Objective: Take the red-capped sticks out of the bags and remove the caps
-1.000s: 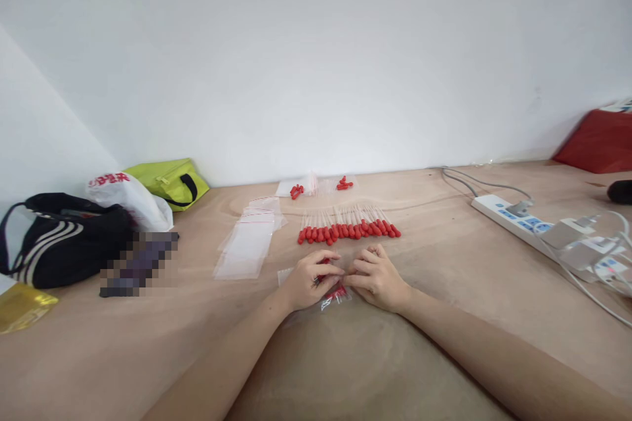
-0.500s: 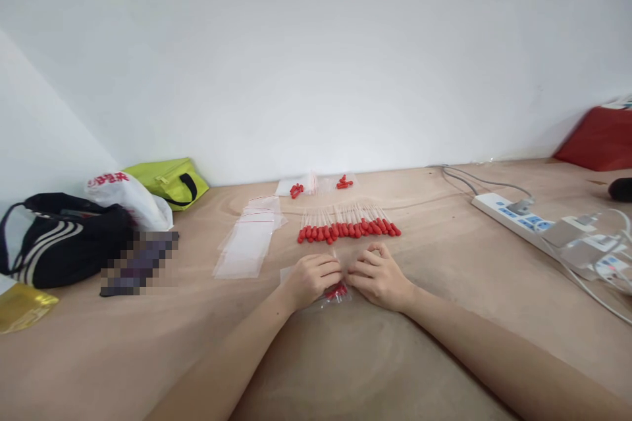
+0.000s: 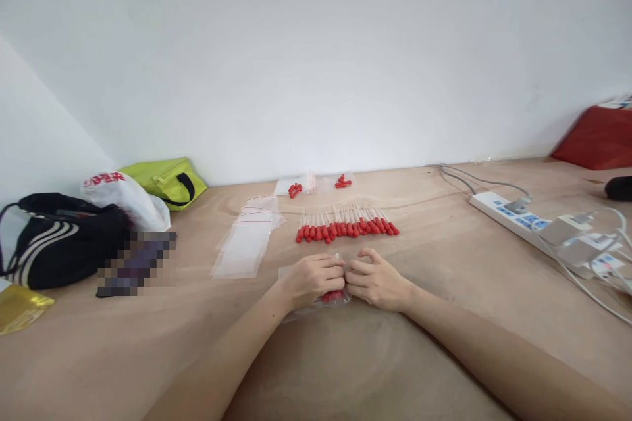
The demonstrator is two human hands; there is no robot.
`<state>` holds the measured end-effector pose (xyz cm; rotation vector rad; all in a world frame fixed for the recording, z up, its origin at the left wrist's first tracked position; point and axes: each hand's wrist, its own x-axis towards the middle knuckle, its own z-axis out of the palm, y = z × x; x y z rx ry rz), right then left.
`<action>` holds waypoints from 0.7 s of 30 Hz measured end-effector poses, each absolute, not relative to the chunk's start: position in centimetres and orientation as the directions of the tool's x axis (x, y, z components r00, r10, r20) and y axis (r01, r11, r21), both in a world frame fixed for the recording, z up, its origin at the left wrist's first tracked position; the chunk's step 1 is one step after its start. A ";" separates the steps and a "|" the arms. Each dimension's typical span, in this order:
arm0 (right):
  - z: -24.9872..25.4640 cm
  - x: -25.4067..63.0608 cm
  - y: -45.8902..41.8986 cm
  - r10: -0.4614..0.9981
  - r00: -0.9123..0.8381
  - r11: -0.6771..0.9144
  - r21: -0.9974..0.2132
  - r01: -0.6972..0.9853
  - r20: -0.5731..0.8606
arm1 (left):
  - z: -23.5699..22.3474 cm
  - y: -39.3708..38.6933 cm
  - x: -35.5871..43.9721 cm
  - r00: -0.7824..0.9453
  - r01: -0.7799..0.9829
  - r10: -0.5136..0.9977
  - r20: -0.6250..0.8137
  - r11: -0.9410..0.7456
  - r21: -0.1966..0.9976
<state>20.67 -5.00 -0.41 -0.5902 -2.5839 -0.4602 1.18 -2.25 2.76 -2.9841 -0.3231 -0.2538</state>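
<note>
My left hand (image 3: 316, 281) and my right hand (image 3: 375, 281) meet low in the middle of the view, fingers curled in and pinched on a clear plastic bag (image 3: 342, 300). Red tips (image 3: 332, 296) show through the plastic under my left fingers; the rest of the contents is covered. Just beyond my hands lies a row of several red-tipped sticks (image 3: 345, 230), pale stems pointing away from me. Left of the row, flat clear zip bags (image 3: 243, 243) with red lines are spread in an overlapping stack.
Two clear bags with red-tipped pieces, one left (image 3: 295, 191) and one right (image 3: 342, 181), lie near the wall. A power strip (image 3: 513, 217) with chargers and cables is at right. Black (image 3: 74, 237), white (image 3: 131, 200) and yellow-green bags (image 3: 168, 184) stand at left.
My fingers have drawn closer together on the bag, the right hand shifting slightly left. The red tips in the bag look more bunched. The view has shifted slightly.
</note>
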 end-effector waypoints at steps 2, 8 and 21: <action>-0.3 20.8 -4.8 0.348 -0.823 0.863 0.190 0.468 0.449 | 3.2 -1.9 0.9 0.960 0.231 0.211 0.183 -0.968 -0.097; -0.1 21.3 -5.0 0.449 -0.783 0.868 -0.002 0.497 0.430 | 3.1 -2.6 -0.9 0.891 0.381 0.382 0.245 -0.923 0.053; -0.9 20.5 -5.1 0.797 -0.436 0.598 -0.449 0.664 0.418 | 1.4 -5.3 -2.9 0.671 0.628 0.729 0.136 -0.656 0.417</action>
